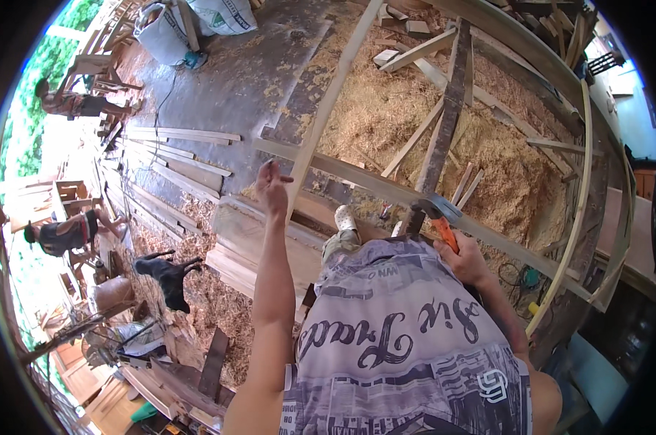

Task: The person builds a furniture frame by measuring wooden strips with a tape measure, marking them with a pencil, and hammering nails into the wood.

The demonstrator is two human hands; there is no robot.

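Observation:
My right hand (467, 259) is wrapped round the orange grip of a hammer (444, 230). The hammer's metal head lies over or against a long wooden rail (375, 180) of a large timber frame; I cannot tell whether they touch. My left hand (273, 190) is raised beside the corner where an upright-looking strip (335, 105) crosses that rail. Its fingers are apart, and nothing shows between them. Whether its fingertips touch the wood is unclear.
Wood shavings (386, 109) cover the floor inside the frame. Stacked boards (241, 243) lie below my left hand, with loose planks (176, 159) further left. A black dog (170, 279) stands among shavings. Two people work at the far left. Sacks (161, 32) stand at the back.

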